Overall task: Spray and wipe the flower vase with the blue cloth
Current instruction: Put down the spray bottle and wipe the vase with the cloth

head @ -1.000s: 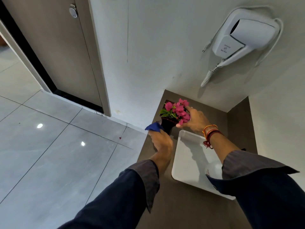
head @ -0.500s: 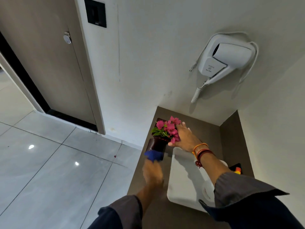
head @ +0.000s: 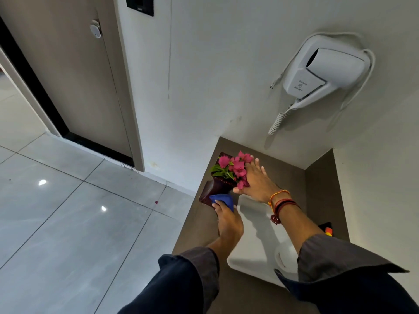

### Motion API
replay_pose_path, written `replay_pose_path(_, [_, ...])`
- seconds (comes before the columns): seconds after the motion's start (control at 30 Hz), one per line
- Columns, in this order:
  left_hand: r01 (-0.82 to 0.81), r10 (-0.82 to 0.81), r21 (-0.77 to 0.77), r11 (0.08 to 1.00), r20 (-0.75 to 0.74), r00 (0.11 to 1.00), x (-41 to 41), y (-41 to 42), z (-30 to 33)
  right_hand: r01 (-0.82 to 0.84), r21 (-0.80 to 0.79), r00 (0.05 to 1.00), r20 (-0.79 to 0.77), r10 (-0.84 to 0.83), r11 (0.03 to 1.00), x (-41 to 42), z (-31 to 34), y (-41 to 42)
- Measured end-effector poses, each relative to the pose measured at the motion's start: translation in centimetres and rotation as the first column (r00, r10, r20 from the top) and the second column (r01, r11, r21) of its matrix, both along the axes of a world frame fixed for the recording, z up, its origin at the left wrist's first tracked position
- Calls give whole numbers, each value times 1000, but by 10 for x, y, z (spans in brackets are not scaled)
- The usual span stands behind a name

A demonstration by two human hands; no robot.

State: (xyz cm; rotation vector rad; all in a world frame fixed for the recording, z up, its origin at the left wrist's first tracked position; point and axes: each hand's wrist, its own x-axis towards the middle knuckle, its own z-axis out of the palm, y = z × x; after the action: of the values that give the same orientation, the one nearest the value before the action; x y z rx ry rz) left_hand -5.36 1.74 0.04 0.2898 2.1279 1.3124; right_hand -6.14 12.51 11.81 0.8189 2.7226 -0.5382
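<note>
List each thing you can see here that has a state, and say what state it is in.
Dark brown flower vase: tilted, steadied at the top.
Blue cloth: pressed on the vase.
Left hand: holding the cloth.
Right hand: flat on the pink flowers.
White wall hair dryer: docked.
Grey door: closed.

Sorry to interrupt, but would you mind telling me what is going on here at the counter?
A person is wiping a dark flower vase on the brown counter. The left hand presses a blue cloth against the vase's lower side, while the right hand steadies it at the pink flowers. A white tray sits beside it.
</note>
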Motion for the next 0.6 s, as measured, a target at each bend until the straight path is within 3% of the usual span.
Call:
replay_pose_path(0.13, [294,-298,-83,952,-35,954,-6,-26,-10,0,-7,1000,-6,0,1000,0,-1,0])
replay_pose_path(0.2, [484,-497,-120,867,-121,859,-20,-46,-15,8,-14,1000,-14,-8,1000,2,-1,2])
replay_pose_path(0.23, [504,-520,-135,853,-159,839,-27,-57,-17,2,-22,1000,-18,-2,1000,1,0,1])
replay_pose_path(0.27, [443,-452,-87,892,-147,880,-31,-66,-19,-4,-27,1000,-23,3,1000,1,1,-1])
replay_pose_path(0.33, [70,-70,82,994,4,998,-32,-71,-16,-2,-25,1000,-30,1,1000,1,3,-1])
replay_pose_path(0.4, [-339,332,86,937,88,939,-32,-62,-9,-11,-22,999,-30,10,1000,0,4,-1])
replay_pose_path(0.47, [-443,436,90,892,83,896,-33,-49,-4,-18,-18,1000,-21,17,1000,0,4,-1])
replay_pose_path(0.5, [-400,396,79,913,62,916,-34,-43,-9,-20,-17,1000,-17,20,1000,-1,4,-1])
replay_pose_path(0.53, [-254,254,10,967,-21,967,-34,-38,-14,-22,-19,1000,-14,22,1000,-2,5,-1])
replay_pose_path(0.6, [38,-76,-260,965,-135,988,-30,-30,-23,-29,-19,1000,-3,29,999,-3,6,0])
